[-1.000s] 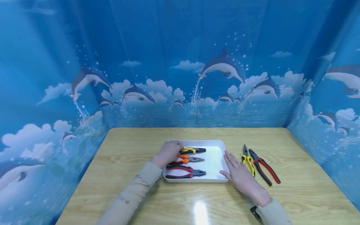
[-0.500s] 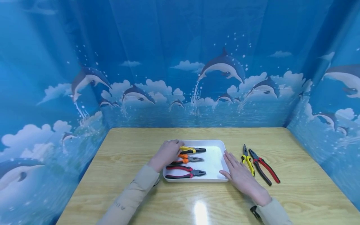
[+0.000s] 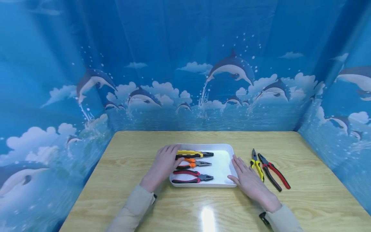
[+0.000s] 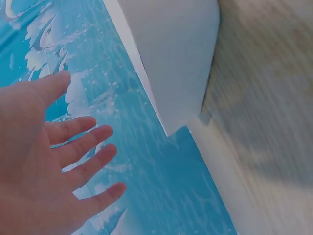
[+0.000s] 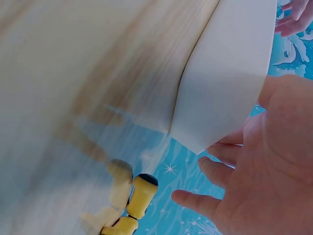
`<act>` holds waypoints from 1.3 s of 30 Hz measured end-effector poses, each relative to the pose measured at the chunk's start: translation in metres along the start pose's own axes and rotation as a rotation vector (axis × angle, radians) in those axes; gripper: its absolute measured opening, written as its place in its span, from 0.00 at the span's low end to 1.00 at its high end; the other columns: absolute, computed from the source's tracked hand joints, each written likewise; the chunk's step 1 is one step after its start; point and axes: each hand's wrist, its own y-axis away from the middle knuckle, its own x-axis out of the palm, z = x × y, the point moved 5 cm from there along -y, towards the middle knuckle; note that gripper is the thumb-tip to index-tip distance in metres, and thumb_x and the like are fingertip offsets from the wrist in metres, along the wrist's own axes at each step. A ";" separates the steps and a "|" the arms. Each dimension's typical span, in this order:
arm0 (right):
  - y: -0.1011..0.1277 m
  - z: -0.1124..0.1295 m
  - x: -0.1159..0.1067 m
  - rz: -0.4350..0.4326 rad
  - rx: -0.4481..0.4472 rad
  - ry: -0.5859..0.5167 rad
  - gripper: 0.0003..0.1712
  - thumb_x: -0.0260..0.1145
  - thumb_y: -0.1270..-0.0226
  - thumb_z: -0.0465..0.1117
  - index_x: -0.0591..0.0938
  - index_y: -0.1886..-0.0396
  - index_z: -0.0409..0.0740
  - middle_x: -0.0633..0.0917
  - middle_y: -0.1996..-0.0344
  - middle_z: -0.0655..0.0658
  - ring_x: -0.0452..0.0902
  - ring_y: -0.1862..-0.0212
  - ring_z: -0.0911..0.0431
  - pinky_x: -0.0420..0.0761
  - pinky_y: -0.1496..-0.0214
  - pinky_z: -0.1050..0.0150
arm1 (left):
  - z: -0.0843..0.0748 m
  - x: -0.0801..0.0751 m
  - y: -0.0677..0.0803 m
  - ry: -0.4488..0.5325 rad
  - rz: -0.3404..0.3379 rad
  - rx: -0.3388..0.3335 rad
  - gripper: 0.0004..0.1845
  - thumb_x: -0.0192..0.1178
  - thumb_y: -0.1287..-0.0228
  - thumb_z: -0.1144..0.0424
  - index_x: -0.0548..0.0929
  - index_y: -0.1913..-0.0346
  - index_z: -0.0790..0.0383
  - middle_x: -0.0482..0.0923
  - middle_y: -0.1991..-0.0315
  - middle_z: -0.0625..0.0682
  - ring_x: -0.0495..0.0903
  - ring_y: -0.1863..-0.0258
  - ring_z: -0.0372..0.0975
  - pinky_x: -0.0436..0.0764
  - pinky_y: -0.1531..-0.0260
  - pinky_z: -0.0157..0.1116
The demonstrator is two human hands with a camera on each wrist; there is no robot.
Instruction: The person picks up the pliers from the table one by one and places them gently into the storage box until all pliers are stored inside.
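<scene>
White tray [image 3: 223, 151]: 3 pliers [image 3: 192, 164] | worktop [image 3: 304, 199]: 2 pliers [image 3: 268, 170] | left hand [image 3: 162, 166] flat, holding nothing | right hand [image 3: 249, 182] flat, holding nothing

no words, labels, brand marks or numbers can be read in any of the views. the blue backdrop [image 3: 185, 64] carries only printed dolphins and clouds, no lettering. the pliers in the white tray [image 3: 223, 147] and those lying on the table [image 3: 145, 141] are too small to show any marking.
</scene>
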 end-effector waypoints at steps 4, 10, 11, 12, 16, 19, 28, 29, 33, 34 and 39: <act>0.000 -0.001 0.001 0.009 0.004 -0.009 0.43 0.54 0.21 0.57 0.59 0.23 0.30 0.56 0.21 0.33 0.51 0.22 0.35 0.60 0.29 0.30 | 0.004 0.002 0.011 -0.011 -0.003 -0.016 0.38 0.57 0.26 0.42 0.65 0.24 0.60 0.68 0.27 0.58 0.67 0.28 0.52 0.65 0.29 0.55; 0.001 -0.001 0.000 0.019 0.010 -0.022 0.42 0.55 0.20 0.56 0.58 0.22 0.30 0.55 0.21 0.32 0.50 0.22 0.34 0.59 0.29 0.30 | 0.008 0.018 0.026 0.004 0.088 -0.058 0.47 0.51 0.29 0.33 0.57 0.20 0.62 0.57 0.21 0.59 0.57 0.23 0.55 0.57 0.27 0.61; 0.001 -0.001 0.000 0.019 0.009 -0.024 0.42 0.55 0.20 0.56 0.58 0.22 0.30 0.55 0.21 0.32 0.50 0.22 0.34 0.59 0.29 0.30 | 0.009 0.021 0.029 0.013 0.095 -0.061 0.48 0.51 0.29 0.32 0.56 0.20 0.63 0.56 0.21 0.60 0.56 0.23 0.56 0.56 0.27 0.62; 0.001 0.000 0.000 0.018 0.008 -0.025 0.42 0.55 0.20 0.56 0.58 0.22 0.30 0.55 0.21 0.32 0.50 0.22 0.34 0.59 0.29 0.30 | 0.009 0.023 0.032 0.027 0.099 -0.062 0.49 0.52 0.30 0.32 0.56 0.20 0.64 0.55 0.21 0.61 0.56 0.23 0.57 0.55 0.27 0.63; 0.000 0.000 0.000 0.016 0.006 -0.023 0.42 0.55 0.20 0.56 0.58 0.23 0.30 0.55 0.21 0.32 0.51 0.22 0.34 0.59 0.29 0.30 | 0.011 0.031 0.042 0.075 0.131 -0.079 0.52 0.54 0.32 0.31 0.52 0.20 0.65 0.51 0.20 0.62 0.51 0.22 0.58 0.51 0.26 0.64; 0.000 0.000 0.001 0.013 0.006 -0.021 0.42 0.54 0.20 0.57 0.58 0.22 0.30 0.55 0.21 0.32 0.51 0.22 0.34 0.59 0.28 0.30 | 0.011 0.036 0.046 0.099 0.152 -0.093 0.53 0.54 0.32 0.31 0.50 0.19 0.65 0.49 0.19 0.61 0.50 0.21 0.58 0.49 0.26 0.65; 0.000 0.000 0.001 0.015 0.008 -0.017 0.43 0.54 0.20 0.57 0.58 0.22 0.30 0.55 0.21 0.32 0.51 0.22 0.34 0.59 0.28 0.31 | 0.009 0.041 0.049 0.082 0.129 -0.106 0.50 0.53 0.30 0.33 0.52 0.20 0.66 0.50 0.20 0.62 0.51 0.21 0.57 0.50 0.27 0.66; 0.001 0.000 0.001 0.016 0.009 -0.017 0.43 0.54 0.20 0.57 0.58 0.22 0.30 0.55 0.21 0.32 0.51 0.23 0.34 0.59 0.28 0.31 | 0.009 0.042 0.049 0.083 0.128 -0.107 0.50 0.53 0.30 0.33 0.52 0.20 0.65 0.50 0.20 0.62 0.51 0.21 0.57 0.49 0.27 0.66; 0.001 0.000 0.001 0.016 0.012 -0.017 0.43 0.54 0.20 0.57 0.58 0.23 0.30 0.55 0.21 0.32 0.51 0.23 0.34 0.60 0.28 0.31 | 0.009 0.041 0.050 0.099 0.121 -0.105 0.50 0.54 0.30 0.33 0.54 0.20 0.66 0.50 0.20 0.62 0.51 0.22 0.58 0.49 0.27 0.66; 0.001 0.000 0.001 0.016 0.011 -0.016 0.43 0.54 0.20 0.57 0.58 0.23 0.30 0.56 0.22 0.32 0.51 0.23 0.34 0.60 0.28 0.31 | 0.008 0.041 0.050 0.100 0.118 -0.099 0.50 0.54 0.31 0.33 0.54 0.20 0.67 0.50 0.20 0.62 0.52 0.22 0.58 0.49 0.28 0.67; 0.000 0.000 0.002 0.008 0.004 -0.003 0.43 0.55 0.21 0.57 0.59 0.23 0.30 0.56 0.22 0.32 0.52 0.23 0.34 0.60 0.29 0.31 | 0.009 0.039 0.050 0.120 0.134 -0.095 0.53 0.55 0.33 0.31 0.53 0.20 0.66 0.49 0.20 0.63 0.51 0.21 0.58 0.48 0.28 0.67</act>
